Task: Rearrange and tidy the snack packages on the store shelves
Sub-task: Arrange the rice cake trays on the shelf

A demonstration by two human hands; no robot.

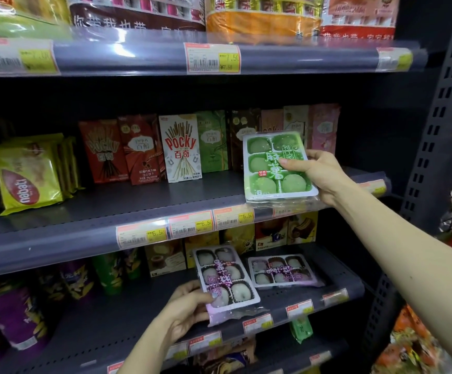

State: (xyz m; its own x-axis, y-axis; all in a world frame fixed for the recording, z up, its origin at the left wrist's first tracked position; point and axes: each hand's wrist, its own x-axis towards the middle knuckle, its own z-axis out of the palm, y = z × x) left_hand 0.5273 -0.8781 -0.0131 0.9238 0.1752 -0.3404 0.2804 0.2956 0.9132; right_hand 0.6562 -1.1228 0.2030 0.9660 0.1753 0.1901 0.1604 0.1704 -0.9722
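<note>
the right hand (324, 175) grips a green mochi tray (277, 167) by its right edge, thumb across the front label and fingers behind, holding it upright at the front lip of the middle shelf (138, 201), its lower edge just over the price strip. the left hand (185, 306) grips a purple mochi tray (226, 276) at its near left corner, thumb on top; the tray is tilted, its near end sticking out past the front edge of the lower shelf (286, 298). a second purple mochi tray (280, 271) lies flat on that lower shelf just to the right of the held one, apart from it.

behind the green tray, at the far side of the middle shelf, a row of upright boxes stands: a white pocky box (180, 149), a red pocky box (102, 152) to its left, and green, brown and pink boxes to the right. further left stand yellow nabati packs (28, 174). yellow-and-pink price tags (191, 225) line the shelf edges. purple snack bags (11, 319) sit at the left of the lower shelf, with cake boxes (165, 257) at its far side. large wrapped packages fill the top shelf (300, 56).
</note>
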